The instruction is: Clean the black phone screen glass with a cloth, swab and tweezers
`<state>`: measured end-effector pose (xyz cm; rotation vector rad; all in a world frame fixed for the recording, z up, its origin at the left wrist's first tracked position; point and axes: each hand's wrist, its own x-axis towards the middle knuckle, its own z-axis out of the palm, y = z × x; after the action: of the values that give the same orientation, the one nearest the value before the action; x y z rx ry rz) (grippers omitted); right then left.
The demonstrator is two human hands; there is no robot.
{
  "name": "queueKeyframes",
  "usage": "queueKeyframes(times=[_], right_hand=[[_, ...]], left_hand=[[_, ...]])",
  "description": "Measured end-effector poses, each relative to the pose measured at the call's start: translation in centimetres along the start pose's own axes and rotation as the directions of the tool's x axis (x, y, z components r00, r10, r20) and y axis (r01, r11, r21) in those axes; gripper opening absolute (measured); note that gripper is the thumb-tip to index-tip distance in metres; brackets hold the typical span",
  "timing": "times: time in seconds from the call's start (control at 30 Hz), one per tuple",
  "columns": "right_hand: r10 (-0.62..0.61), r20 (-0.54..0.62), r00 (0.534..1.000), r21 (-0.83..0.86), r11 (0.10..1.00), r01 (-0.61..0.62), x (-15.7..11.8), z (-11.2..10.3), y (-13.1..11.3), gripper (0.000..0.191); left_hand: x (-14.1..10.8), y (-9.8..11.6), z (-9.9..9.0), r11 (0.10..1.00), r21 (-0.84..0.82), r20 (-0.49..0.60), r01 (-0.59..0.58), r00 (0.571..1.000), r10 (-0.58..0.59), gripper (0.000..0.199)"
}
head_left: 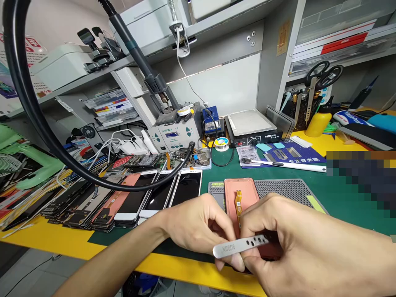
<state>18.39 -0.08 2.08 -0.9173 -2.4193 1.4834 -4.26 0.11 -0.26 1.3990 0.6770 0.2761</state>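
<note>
A phone part with a salmon-coloured back [243,185] lies on the grey ridged mat, its far end pointing away from me. An orange flex cable [238,203] runs along its middle. My left hand [201,227] is closed at the near left edge of this phone part, fingers curled and thumb low. Metal tweezers [229,248] with a row of holes are in my right hand [278,235], their blunt end pointing left across my left fingers. The tweezer tips and the near end of the phone part are hidden by my hands.
Phones and screens [157,192] lie in rows on the left. A black hose [40,136] arches over them from the soldering station [176,134]. Behind the mat [284,187] are a toothbrush [297,166], solder spool [221,143] and hot plate [253,126]. A yellow bottle [318,121] stands right.
</note>
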Motion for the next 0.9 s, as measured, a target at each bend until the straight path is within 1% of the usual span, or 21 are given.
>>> queueKeyframes(times=[0.1,0.2,0.3,0.4,0.5,0.73,0.8,0.9], right_hand=[[-0.035,-0.06,0.998,-0.035,0.999,0.033,-0.2,0.9,0.4,0.01],[-0.095,-0.125,0.988,-0.062,0.994,0.088,-0.2,1.4,0.4,0.008],[-0.119,-0.169,0.978,-0.051,0.992,0.112,0.0,1.1,0.1,0.007],[-0.137,-0.14,0.981,0.043,0.989,0.144,0.1,0.1,-0.1,0.011],[-0.131,-0.103,0.986,0.126,0.982,0.144,-0.1,-0.6,-0.1,0.022],[-0.117,-0.075,0.99,0.251,0.959,0.132,-0.1,-0.3,-0.5,0.03],[-0.124,-0.073,0.99,0.254,0.957,0.139,0.0,-0.3,-0.7,0.031],[-0.19,-0.109,0.976,0.186,0.96,0.208,-0.1,-0.5,-0.8,0.025]], left_hand=[[-0.1,-0.2,0.0,0.998,-0.059,0.006,0.011,1.0,-0.01,0.047],[-0.1,-0.3,0.1,0.996,-0.084,-0.014,0.0,1.0,-0.001,0.04],[-0.2,-0.5,-0.1,0.984,-0.179,0.012,-0.017,1.0,0.02,0.033],[-0.3,-0.4,-0.4,0.964,-0.265,0.014,-0.018,1.0,0.023,0.029],[-0.3,-0.2,-0.7,0.962,-0.272,-0.005,-0.022,1.0,0.022,0.028],[-0.4,0.6,-0.5,0.969,-0.246,-0.004,-0.035,0.999,0.035,0.029],[-0.5,0.7,-0.5,0.97,-0.242,0.007,-0.023,1.0,0.026,0.028],[-0.5,0.2,-0.7,0.969,-0.247,0.029,0.003,1.0,0.004,0.026]])
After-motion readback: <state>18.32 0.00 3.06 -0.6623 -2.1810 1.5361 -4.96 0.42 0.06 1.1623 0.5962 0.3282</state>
